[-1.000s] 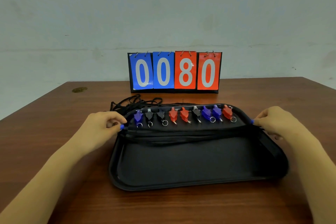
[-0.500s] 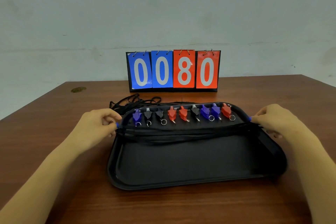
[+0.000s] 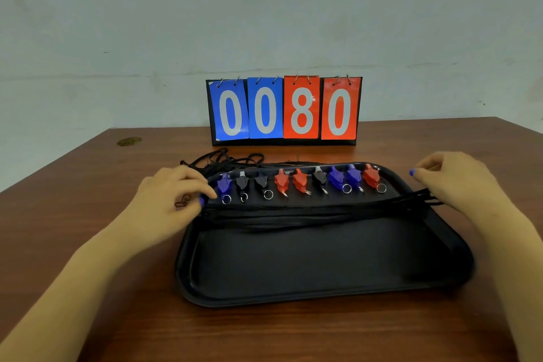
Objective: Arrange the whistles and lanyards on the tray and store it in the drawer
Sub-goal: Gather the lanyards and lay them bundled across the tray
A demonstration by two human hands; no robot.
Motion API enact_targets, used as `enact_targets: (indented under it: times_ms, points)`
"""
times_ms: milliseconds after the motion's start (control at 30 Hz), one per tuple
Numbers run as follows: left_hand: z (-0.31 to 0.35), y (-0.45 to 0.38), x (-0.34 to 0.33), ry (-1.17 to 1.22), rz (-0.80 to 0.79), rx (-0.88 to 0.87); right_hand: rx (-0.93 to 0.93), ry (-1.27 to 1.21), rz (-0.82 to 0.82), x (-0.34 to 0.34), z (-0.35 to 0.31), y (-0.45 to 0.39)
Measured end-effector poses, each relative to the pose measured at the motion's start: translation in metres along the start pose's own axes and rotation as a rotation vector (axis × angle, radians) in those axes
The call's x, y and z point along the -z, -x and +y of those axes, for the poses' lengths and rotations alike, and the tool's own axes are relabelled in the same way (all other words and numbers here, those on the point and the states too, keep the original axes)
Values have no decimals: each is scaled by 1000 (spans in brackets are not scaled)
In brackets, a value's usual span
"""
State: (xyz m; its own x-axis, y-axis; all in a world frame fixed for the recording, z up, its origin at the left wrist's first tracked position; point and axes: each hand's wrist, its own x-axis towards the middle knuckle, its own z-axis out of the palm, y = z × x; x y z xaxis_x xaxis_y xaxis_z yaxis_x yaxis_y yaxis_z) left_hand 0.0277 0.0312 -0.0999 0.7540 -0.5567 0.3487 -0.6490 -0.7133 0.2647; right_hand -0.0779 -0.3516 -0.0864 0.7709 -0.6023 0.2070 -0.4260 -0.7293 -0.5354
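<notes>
The left end of a bundle of black lanyards (image 3: pixel 308 210) is pinched by the left hand (image 3: pixel 170 200) at the tray's left rim, fingers curled. The right end of the bundle is lain on by the right hand (image 3: pixel 458 182) near the right rim; whether it is gripped there cannot be told, since the fingers are hidden behind the hand. The bundle is stretched straight across the black tray (image 3: pixel 323 288), just in front of a row of nine whistles (image 3: pixel 299 181) lined along the far edge: blue, black, black, red, red, black, blue, blue, red. More loose lanyards (image 3: pixel 223 159) are heaped on the table (image 3: pixel 88 185) behind the tray's far left corner. A scoreboard (image 3: pixel 283 110) reading 0080 is stood farther back.
</notes>
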Motion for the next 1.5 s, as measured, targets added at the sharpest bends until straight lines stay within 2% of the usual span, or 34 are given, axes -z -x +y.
enact_targets:
  times_ms: [133, 267, 400, 467, 767, 933, 1100, 1500]
  points:
    - [-3, -2, -6, -80, -170, -50, 50, 30, -65, -1, -3, 1]
    - [-10, -3, -8, -69, -150, -15, 67, 78, -181, -2, -4, 0]
    - [-11, -4, -9, 11, -188, -8, 35, 165, -405, -4, -6, 3]
    - [-10, -4, -10, 47, -177, 14, 34, 169, -439, -4, -5, 2]
    - [-7, -3, -7, 70, -138, 28, 39, 118, -425, 0, 3, 1]
    - [-8, -2, -5, 70, -123, 30, 36, 131, -517, 6, 7, 0]
    - [-9, -2, -4, 56, -117, 16, 10, 133, -416, 6, 12, -3]
    - [-10, -1, -8, 22, -123, 79, 5, 129, -404, 4, 11, 0]
